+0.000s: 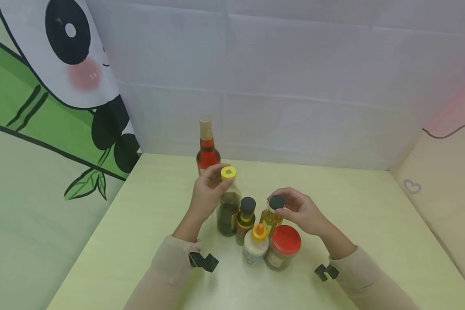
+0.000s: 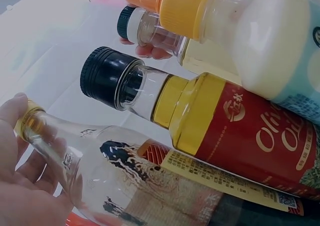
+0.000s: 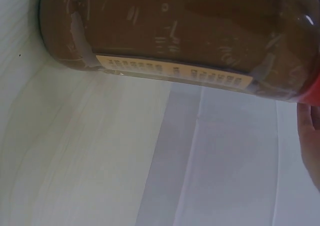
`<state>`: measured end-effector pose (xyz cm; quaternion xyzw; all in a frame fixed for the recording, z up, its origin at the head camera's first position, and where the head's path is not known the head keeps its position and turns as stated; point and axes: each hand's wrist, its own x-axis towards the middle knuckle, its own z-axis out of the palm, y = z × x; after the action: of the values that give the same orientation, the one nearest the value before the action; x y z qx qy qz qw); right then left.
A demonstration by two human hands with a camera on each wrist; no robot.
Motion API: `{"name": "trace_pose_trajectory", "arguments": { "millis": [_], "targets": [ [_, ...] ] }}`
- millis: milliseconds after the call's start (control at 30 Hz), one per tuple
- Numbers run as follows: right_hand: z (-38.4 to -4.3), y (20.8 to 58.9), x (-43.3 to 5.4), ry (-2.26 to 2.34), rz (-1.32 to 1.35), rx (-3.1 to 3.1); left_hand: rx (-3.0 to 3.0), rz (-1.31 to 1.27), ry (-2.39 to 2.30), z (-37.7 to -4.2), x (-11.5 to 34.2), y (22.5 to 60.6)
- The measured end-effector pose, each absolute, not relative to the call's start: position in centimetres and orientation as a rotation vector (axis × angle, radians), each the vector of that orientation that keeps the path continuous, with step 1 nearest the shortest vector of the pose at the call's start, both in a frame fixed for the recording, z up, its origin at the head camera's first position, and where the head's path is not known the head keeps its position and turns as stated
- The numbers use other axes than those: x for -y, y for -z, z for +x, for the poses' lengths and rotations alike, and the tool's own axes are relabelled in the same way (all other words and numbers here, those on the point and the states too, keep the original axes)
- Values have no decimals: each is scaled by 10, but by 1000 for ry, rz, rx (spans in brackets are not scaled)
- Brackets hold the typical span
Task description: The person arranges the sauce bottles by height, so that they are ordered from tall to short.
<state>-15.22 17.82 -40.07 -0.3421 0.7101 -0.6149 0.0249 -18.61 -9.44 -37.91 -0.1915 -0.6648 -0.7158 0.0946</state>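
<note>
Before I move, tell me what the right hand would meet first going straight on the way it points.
Beyond the clear bottle it holds, the right hand would probably meet the black-capped olive oil bottle to its left, though depth in the head view is hard to judge.

You handle a glossy glass yellow-capped bottle (image 2: 145, 178); the olive oil bottle cap (image 2: 107, 77) is ridged plastic; the tabletop (image 3: 85, 151), wood-grained.

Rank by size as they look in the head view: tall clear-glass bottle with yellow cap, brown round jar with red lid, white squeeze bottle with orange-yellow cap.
1. Clear-glass bottle
2. Brown jar
3. White squeeze bottle
Apparent size only; differing nearness may affect it.
</note>
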Motion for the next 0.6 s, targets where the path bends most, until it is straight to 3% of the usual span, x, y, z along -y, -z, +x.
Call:
{"name": "trace_pose_trajectory", "arguments": {
  "millis": [600],
  "targets": [
    [-161, 403, -184, 1866, -1094, -2159, 1967, -584, 2048, -189, 90, 386]
  ]
}}
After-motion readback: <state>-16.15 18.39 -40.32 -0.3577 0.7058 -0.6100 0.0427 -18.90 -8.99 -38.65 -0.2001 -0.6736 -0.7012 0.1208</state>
